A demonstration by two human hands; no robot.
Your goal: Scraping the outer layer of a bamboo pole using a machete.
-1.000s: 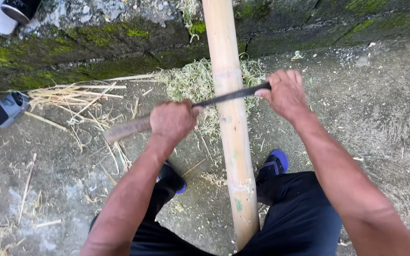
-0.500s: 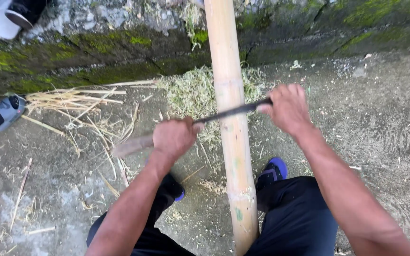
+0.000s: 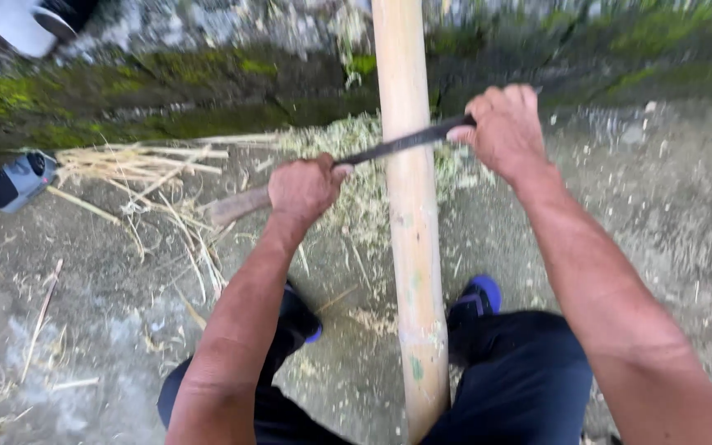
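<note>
A pale yellow bamboo pole (image 3: 411,214) runs from between my knees up to the mossy wall. A long dark blade (image 3: 397,143) lies across the pole. My left hand (image 3: 305,188) is closed around the blade's wooden handle (image 3: 236,205), left of the pole. My right hand (image 3: 503,128) grips the blade's far end, right of the pole. Both arms reach forward over my dark trousers.
A mossy stone wall (image 3: 166,74) crosses the top. Bamboo shavings (image 3: 348,148) and thin strips (image 3: 138,165) litter the concrete ground beside the pole. Another person's grey shoe (image 3: 22,177) is at the left edge, a second shoe (image 3: 30,21) at top left. My blue shoe (image 3: 478,297) is under the pole.
Both hands and the blade have slid further up the pole, away from me, toward the wall.
</note>
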